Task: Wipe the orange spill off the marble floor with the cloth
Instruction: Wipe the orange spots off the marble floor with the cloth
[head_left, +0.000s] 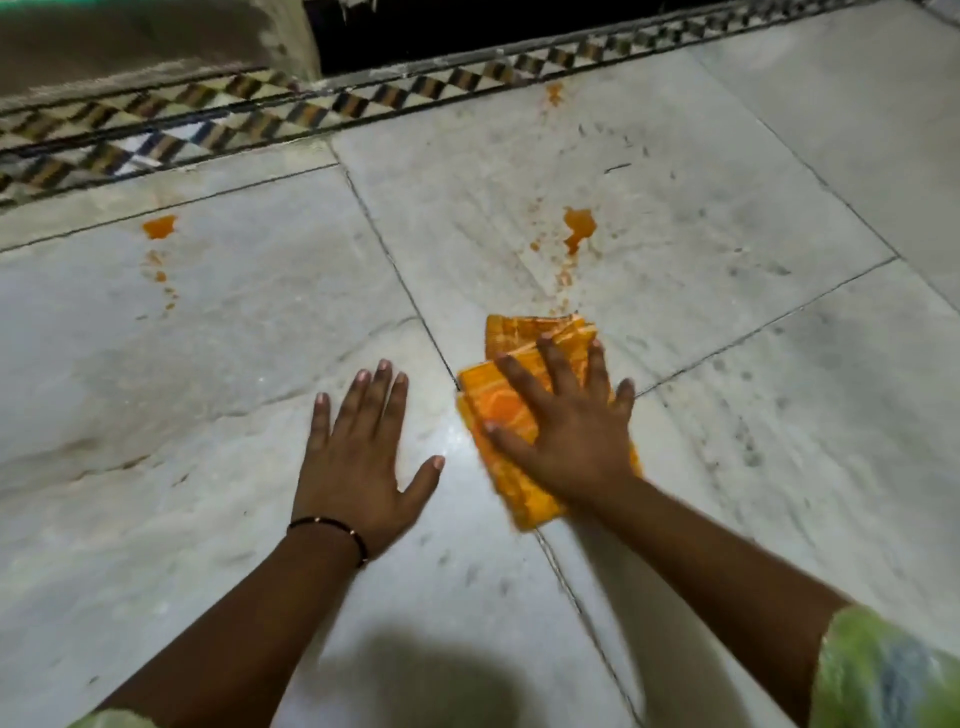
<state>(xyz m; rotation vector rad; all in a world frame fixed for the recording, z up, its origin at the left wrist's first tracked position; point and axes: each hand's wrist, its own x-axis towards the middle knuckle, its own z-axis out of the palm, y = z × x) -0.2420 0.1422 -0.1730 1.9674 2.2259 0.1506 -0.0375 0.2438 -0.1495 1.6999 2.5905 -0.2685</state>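
Observation:
A folded orange patterned cloth (501, 402) lies on the pale marble floor (727, 364). My right hand (569, 423) presses flat on it with spread, straight fingers. My left hand (358, 457) rests palm down on the bare floor just left of the cloth, fingers straight. An orange puddle (579, 226) with drips trailing toward the cloth sits beyond my right hand. A second orange puddle (159, 226) with drips lies far left. A small orange smear (554, 93) marks the floor near the border.
A checkered tile border (208, 119) runs along the far edge of the floor, with a dark doorway (467, 31) behind it. Dark grout lines cross the slabs. Small dark specks dot the marble at right.

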